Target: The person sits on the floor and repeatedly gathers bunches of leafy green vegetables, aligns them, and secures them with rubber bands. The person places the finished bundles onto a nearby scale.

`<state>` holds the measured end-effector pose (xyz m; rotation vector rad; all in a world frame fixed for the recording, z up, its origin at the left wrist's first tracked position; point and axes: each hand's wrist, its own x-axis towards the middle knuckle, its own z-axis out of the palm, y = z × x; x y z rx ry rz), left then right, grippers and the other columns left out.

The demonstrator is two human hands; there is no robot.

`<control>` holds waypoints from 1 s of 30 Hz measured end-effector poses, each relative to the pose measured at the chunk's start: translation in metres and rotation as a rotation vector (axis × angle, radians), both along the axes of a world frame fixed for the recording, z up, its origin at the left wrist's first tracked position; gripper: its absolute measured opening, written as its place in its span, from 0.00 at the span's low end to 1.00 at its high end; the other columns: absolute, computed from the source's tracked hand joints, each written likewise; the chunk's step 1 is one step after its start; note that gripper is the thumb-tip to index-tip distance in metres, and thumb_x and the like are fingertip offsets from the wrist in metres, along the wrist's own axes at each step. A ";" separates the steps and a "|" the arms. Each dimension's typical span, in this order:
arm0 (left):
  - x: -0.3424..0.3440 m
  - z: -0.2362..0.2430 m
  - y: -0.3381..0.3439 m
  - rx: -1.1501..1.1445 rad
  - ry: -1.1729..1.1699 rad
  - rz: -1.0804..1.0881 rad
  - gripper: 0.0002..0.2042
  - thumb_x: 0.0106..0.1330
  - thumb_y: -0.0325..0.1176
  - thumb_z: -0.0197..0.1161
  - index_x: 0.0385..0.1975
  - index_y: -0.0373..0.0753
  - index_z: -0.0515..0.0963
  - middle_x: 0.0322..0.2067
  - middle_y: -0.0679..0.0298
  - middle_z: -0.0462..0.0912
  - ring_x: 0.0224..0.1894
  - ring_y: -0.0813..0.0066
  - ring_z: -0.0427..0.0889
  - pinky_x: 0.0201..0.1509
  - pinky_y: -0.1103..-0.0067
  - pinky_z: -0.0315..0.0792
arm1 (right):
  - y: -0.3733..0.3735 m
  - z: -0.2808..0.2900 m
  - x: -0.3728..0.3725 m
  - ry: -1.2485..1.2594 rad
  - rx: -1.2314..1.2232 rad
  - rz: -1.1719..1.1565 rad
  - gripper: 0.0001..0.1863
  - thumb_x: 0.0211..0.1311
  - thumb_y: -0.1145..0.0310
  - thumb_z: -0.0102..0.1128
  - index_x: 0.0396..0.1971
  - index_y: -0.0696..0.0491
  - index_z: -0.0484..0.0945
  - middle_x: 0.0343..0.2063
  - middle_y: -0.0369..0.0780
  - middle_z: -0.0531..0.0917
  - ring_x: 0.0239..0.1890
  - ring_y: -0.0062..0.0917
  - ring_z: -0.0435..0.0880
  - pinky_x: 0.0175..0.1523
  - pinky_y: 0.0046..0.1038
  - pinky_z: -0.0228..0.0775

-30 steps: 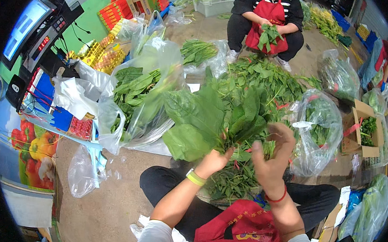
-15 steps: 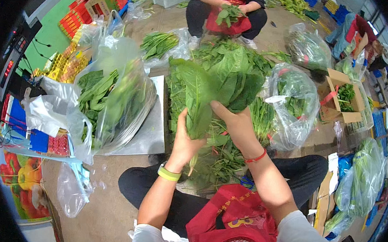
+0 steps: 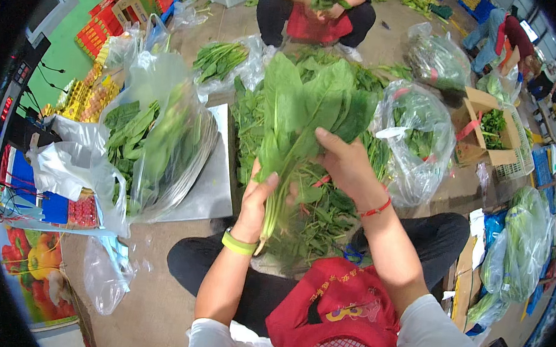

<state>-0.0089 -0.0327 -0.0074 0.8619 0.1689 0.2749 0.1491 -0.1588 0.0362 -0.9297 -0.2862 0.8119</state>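
A bunch of broad-leaved greens (image 3: 294, 120) stands upright between my hands, leaves pointing away from me and pale stems toward me. My left hand (image 3: 255, 201) is closed round the lower stems, thumb along their side. My right hand (image 3: 348, 164) grips the leaves' right side with its thumb in front; its other fingers are partly hidden. Beneath lies a pile of loose greens (image 3: 316, 231), some tied with red bands. A blue-handled tool (image 3: 353, 255) shows by my lap, its kind unclear.
An open plastic bag of greens (image 3: 163, 159) rests on a metal plate (image 3: 223, 170) at left. On the right are another bag of greens (image 3: 422, 145) and a cardboard box (image 3: 474, 135). Across the pile, a person (image 3: 318, 15) holds greens; further bagged vegetables (image 3: 521, 242) lie far right.
The leaves have drawn together and now stand more upright. My left hand has shifted slightly left along the stems, my right slightly right. The person opposite has raised their greens.
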 end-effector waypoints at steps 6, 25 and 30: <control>0.003 -0.002 0.000 -0.108 -0.080 -0.035 0.35 0.71 0.31 0.56 0.76 0.47 0.49 0.60 0.56 0.74 0.51 0.63 0.81 0.48 0.72 0.79 | 0.002 -0.004 0.008 -0.057 -0.016 -0.001 0.20 0.71 0.69 0.59 0.59 0.58 0.74 0.52 0.41 0.84 0.50 0.32 0.85 0.54 0.39 0.80; -0.004 -0.003 0.000 0.526 -0.038 -0.120 0.51 0.55 0.07 0.51 0.79 0.40 0.35 0.75 0.46 0.52 0.75 0.58 0.60 0.71 0.68 0.64 | -0.002 -0.053 -0.046 -0.134 -0.186 0.264 0.40 0.53 0.72 0.76 0.66 0.56 0.65 0.55 0.37 0.79 0.57 0.23 0.77 0.62 0.30 0.71; -0.006 0.013 0.008 1.020 -0.052 0.053 0.41 0.56 0.10 0.46 0.76 0.36 0.53 0.71 0.46 0.62 0.72 0.56 0.66 0.72 0.66 0.64 | -0.008 -0.081 -0.042 0.036 -0.030 0.248 0.37 0.56 0.78 0.70 0.66 0.55 0.65 0.51 0.37 0.80 0.51 0.24 0.81 0.58 0.30 0.73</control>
